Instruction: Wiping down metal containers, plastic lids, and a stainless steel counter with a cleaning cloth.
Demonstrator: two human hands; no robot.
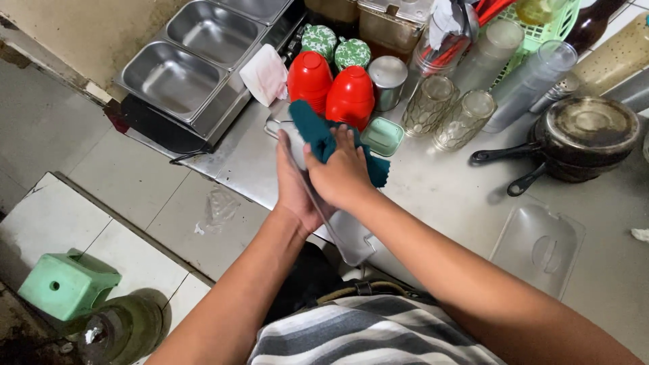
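My left hand (pixel 292 186) grips a clear plastic lid (pixel 348 236) that stands on edge above the front of the steel counter (pixel 446 196). My right hand (pixel 341 172) presses a dark teal cloth (pixel 314 132) against the lid's far face. The cloth hangs over the lid's top and trails to the right. Both forearms reach in from the lower part of the view.
Two red bottles (pixel 331 88), green-lidded jars (pixel 336 46), a steel canister (pixel 387 80), patterned glasses (pixel 446 108) and stacked tumblers stand behind. Dark pans (pixel 581 138) sit right; another clear lid (pixel 537 247) lies flat. Steel wells (pixel 193 57) at left. A green stool (pixel 67 284) on the floor.
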